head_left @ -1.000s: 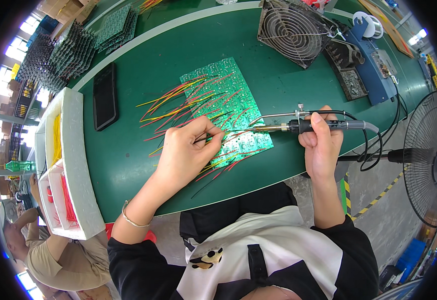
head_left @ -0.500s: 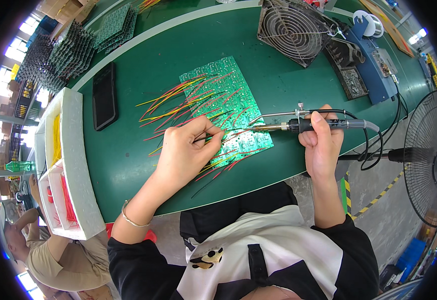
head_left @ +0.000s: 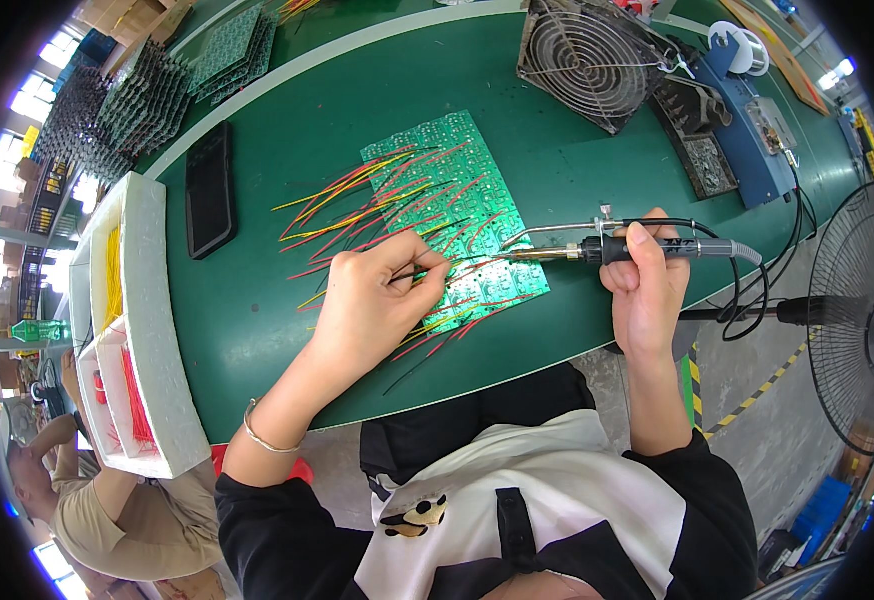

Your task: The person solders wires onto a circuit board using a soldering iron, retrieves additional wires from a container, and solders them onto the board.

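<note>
A green circuit board panel [head_left: 457, 150] lies at an angle on the green work table [head_left: 287, 120]. Several red, yellow and black wires [head_left: 342, 190] run off its left and lower edges. My left hand [head_left: 372, 295] is over the board's left side, its thumb and forefinger pinching a thin black wire [head_left: 409, 275]. In my right hand [head_left: 647, 285] is a soldering iron [head_left: 592, 250] with a black handle, its tip pointing left onto the board close to my left fingertips. A curved metal tube [head_left: 552, 229] is clamped above the iron. The exact contact at the tip is too small to make out.
A white foam box [head_left: 182, 400] with yellow and red wires stands at left, beside a black phone [head_left: 209, 190]. Behind the board are a square fan [head_left: 592, 65] and a blue solder-reel stand [head_left: 747, 140]. A floor fan [head_left: 852, 310] stands right; a co-worker [head_left: 137, 520] sits left.
</note>
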Available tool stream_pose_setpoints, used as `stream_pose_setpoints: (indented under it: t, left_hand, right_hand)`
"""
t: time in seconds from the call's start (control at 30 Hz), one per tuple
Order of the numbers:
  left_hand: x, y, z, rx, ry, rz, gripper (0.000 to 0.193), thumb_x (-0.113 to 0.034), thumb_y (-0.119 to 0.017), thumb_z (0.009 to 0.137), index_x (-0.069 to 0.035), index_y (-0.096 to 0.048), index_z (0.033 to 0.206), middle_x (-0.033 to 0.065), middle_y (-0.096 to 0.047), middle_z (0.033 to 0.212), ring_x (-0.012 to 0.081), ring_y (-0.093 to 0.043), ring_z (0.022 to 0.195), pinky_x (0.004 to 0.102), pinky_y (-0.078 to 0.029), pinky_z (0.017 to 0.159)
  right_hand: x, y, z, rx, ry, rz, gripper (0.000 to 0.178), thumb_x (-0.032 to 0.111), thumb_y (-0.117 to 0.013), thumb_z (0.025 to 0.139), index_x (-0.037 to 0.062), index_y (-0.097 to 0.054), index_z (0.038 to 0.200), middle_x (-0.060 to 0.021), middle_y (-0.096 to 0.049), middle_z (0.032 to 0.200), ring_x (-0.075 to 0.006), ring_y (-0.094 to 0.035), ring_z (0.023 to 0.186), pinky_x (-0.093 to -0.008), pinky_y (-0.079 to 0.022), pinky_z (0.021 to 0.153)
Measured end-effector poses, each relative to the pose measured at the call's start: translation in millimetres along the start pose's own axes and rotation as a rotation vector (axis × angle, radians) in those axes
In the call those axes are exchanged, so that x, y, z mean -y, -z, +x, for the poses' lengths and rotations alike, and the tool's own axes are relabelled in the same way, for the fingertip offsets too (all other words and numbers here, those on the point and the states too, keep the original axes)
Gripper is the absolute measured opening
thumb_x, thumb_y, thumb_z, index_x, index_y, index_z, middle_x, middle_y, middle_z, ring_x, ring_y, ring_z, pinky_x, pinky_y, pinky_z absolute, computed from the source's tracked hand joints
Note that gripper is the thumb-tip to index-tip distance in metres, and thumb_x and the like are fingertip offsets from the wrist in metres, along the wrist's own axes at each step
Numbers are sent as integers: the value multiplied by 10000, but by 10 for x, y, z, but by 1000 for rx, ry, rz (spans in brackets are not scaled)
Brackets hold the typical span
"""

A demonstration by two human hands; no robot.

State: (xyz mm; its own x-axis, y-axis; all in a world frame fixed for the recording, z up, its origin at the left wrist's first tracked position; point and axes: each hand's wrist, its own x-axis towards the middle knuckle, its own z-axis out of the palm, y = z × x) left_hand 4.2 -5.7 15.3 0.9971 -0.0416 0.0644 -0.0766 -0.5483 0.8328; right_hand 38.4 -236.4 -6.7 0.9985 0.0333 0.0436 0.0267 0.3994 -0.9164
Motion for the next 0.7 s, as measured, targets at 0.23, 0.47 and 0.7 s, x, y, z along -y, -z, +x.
stream_pose_setpoints:
  t: [0.23,0.47,0.7]
  left_hand:
    - [12,-17,-9,-12,-17,-9,44,3,-611,751,22,-589,718,-62,-308,471,-1,-218,454,210,-169,421]
    - [-3,4,2,-7,-5,5,45,-4,-608,756,19,-591,722,-59,-299,474,3,-215,454,218,-160,421]
    - [5,-7,8,-1,9,-13,48,-8,-606,760,19,-590,724,-58,-300,474,4,-216,456,216,-166,422]
  right_hand:
    - [-4,-16,-6,-18,-1,0,183,140,-492,884,120,-377,742,63,-351,592,-1,-269,466,-187,-211,437]
    - [-5,-30,1,-12,2,-20,199,155,-498,884,115,-372,735,58,-342,587,-7,-266,472,-192,-209,439]
    - [1,-30,9,-35,-5,-31,203,155,-493,886,116,-367,731,58,-333,570,-6,-263,467,-193,-207,436]
